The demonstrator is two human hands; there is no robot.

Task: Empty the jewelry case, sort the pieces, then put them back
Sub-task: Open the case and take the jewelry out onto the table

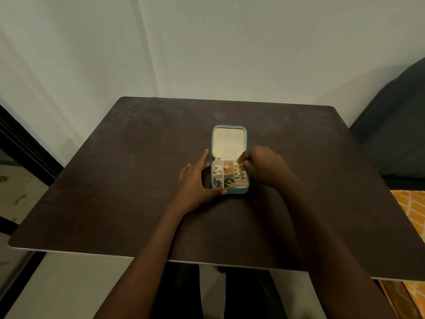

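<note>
A small teal jewelry case (239,191) lies open in the middle of a dark table (115,169), its cream lid (228,143) folded back. Cream compartments hold gold rings (239,173) in the right-hand slots, copper-coloured pieces (228,168) at the top centre, small gold pieces (216,169) at the top left, dark beads (217,181) at the bottom left and green-and-gold pieces (229,183) at the bottom centre. My left hand (195,183) cups the case's left side, thumb on its front edge. My right hand (262,164) pinches at the top ring slot; what the fingertips hold is hidden.
The table's near edge (207,261) runs across the lower view, with my legs below it. A dark upholstered seat (395,134) stands at the right. An orange patterned cloth (411,210) lies at the right edge. A pale wall is behind.
</note>
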